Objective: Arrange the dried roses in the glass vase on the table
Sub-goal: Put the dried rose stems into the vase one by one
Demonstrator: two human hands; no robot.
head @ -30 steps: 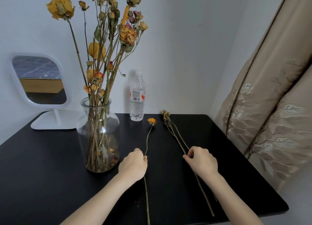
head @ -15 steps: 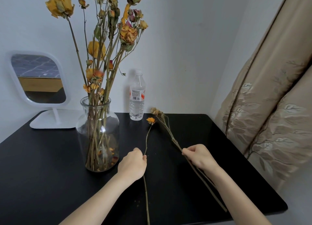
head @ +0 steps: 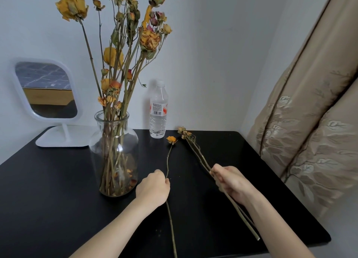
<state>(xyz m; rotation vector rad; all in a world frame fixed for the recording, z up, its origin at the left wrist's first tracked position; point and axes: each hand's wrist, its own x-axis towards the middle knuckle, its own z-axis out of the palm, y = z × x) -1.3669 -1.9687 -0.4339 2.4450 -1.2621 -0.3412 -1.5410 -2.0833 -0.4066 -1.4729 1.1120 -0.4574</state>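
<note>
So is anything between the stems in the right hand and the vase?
Yes. The left hand, gripping a single rose, sits between the right hand with its stems and the vase. The vase mouth is already packed with roses. The bottle stands behind, off that line.

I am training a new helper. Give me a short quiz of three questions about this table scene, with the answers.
1. True or false: the right hand grips a bundle of dried roses by the stems.
2. What stands on the black table to the right of the glass vase, by the wall? A. a mug B. a plastic water bottle C. a candle
3. Fill in: the left hand pinches the stem of a single rose whose bloom is ____.
Key: 1 true; 2 B; 3 orange.
</note>
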